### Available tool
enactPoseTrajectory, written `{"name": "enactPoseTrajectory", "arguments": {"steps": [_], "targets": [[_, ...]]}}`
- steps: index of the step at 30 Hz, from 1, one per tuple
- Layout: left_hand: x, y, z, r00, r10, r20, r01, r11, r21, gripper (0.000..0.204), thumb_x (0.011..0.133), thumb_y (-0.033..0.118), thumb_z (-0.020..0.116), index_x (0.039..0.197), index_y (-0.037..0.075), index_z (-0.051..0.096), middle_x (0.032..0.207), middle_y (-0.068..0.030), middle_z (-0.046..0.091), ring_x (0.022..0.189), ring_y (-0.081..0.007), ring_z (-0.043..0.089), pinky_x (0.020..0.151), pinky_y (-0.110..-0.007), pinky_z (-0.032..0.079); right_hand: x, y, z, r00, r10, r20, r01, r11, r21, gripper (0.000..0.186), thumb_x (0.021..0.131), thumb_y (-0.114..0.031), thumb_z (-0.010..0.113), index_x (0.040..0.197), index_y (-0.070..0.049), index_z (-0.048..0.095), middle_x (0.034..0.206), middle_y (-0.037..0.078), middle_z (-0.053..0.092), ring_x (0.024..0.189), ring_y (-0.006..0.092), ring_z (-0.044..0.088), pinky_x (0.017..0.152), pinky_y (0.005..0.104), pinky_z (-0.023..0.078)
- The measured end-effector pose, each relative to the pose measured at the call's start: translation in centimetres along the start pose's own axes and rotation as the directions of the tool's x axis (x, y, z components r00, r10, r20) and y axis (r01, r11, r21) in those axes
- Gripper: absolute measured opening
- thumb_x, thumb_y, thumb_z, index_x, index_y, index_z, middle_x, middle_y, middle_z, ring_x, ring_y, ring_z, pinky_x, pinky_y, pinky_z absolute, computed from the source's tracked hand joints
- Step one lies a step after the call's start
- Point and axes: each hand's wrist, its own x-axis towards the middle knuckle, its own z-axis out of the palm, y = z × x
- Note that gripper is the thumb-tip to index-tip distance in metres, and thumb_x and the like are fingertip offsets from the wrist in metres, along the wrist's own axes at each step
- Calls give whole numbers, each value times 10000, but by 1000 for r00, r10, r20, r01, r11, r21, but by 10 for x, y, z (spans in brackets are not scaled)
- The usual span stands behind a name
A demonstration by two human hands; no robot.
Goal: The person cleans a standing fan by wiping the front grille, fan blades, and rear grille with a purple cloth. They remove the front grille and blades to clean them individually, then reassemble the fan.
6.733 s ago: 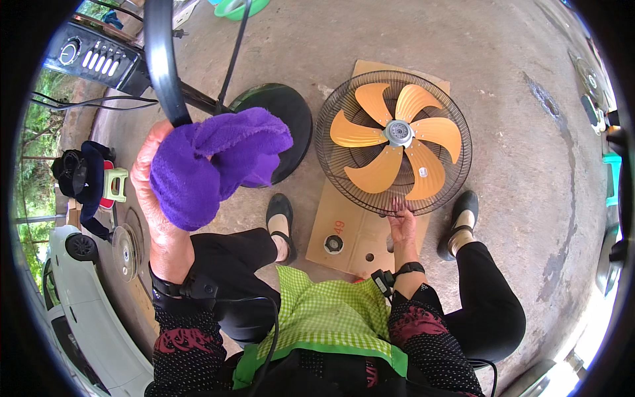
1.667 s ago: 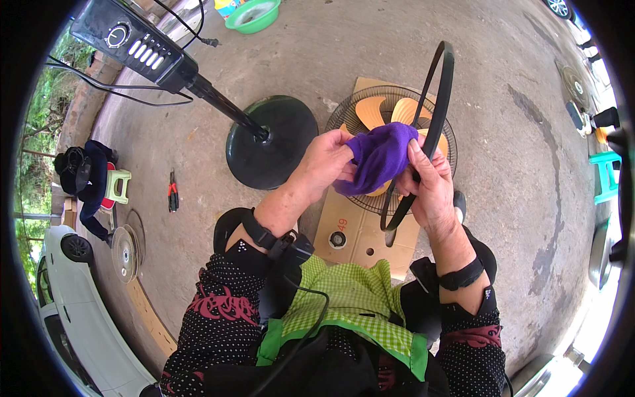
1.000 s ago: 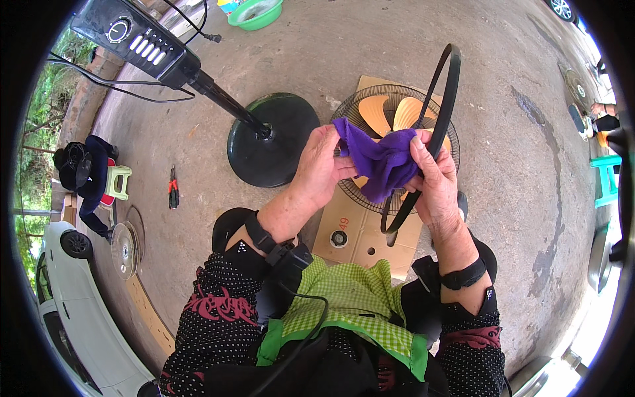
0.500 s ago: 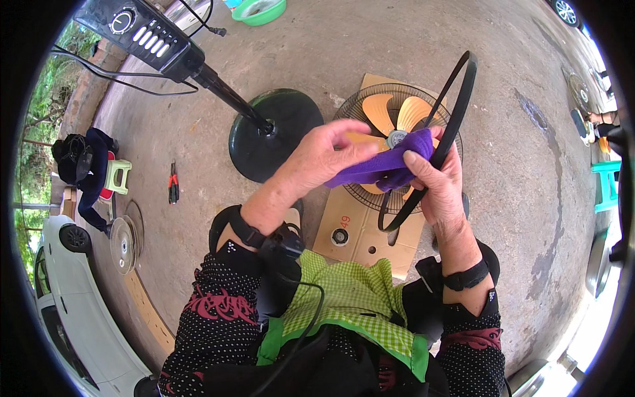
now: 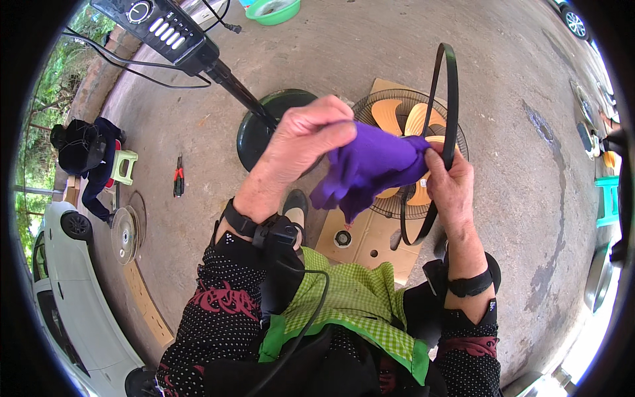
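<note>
My left hand (image 5: 304,142) pinches one end of a purple cloth (image 5: 367,169) and holds it up in front of me. My right hand (image 5: 450,185) grips a black plastic ring (image 5: 452,99), a fan guard rim, together with the other end of the cloth, which is pressed against the ring. Below my hands a round wire fan grille with orange-yellow blades (image 5: 403,119) lies flat on a sheet of cardboard (image 5: 370,241) on the concrete.
A black round fan base (image 5: 264,126) with its pole and control head (image 5: 165,30) stands at the left. Pliers (image 5: 178,176) lie on the concrete, with a small stool (image 5: 122,165), a spare grille (image 5: 124,228), a white car (image 5: 59,291) and a green bowl (image 5: 274,10).
Earlier the purple cloth was in my left hand alone while my right hand touched the grille. Now both hands hold it on the black ring, and my left hand has pulled it out leftward.
</note>
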Motion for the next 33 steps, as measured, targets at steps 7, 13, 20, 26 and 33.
{"name": "enactPoseTrajectory", "arguments": {"steps": [7, 13, 20, 26, 33], "targets": [[-2, 12, -32, 935, 81, -344, -198, 926, -321, 127, 955, 128, 647, 988, 20, 705, 949, -37, 705, 828, -117, 658, 761, -302, 566, 4, -8, -22, 999, -41, -6, 40, 907, 420, 174, 961, -128, 611, 1103, -27, 614, 733, -13, 565, 473, 12, 405, 403, 188, 287], [-8, 4, 17, 979, 198, 48, -204, 947, 248, 83, 891, 60, 691, 940, -6, 701, 849, -55, 685, 727, -111, 637, 654, -253, 505, -12, -7, 1, 957, -93, 274, -43, 891, 452, 560, 795, -6, 779, 1315, -75, 586, 1236, 4, 642, 651, -27, 499, 495, 144, 385], [-6, 14, 35, 934, 345, 90, -355, 878, 320, 111, 847, 17, 693, 946, -31, 677, 907, -88, 683, 775, -158, 634, 671, -279, 499, -13, 1, 24, 882, 23, 470, -185, 935, 302, 304, 850, -33, 756, 1140, -51, 667, 949, -33, 678, 796, 32, 603, 694, 199, 510], [-8, 12, 9, 940, 80, -332, -166, 957, -239, 137, 962, 128, 645, 1005, 9, 699, 903, -9, 695, 800, -69, 629, 738, -217, 517, -8, -6, 13, 939, -63, 339, -34, 961, 274, 166, 903, -82, 716, 1054, -56, 651, 812, -59, 615, 689, 17, 546, 593, 172, 451], [2, -3, -14, 916, -114, -383, -94, 870, -484, 120, 952, 175, 665, 972, 59, 693, 890, -12, 698, 788, -80, 648, 716, -239, 546, -4, -14, 1, 964, -30, 265, -71, 929, 363, 190, 943, -171, 682, 1093, -78, 613, 733, -81, 543, 517, -6, 394, 451, 166, 289]]}}
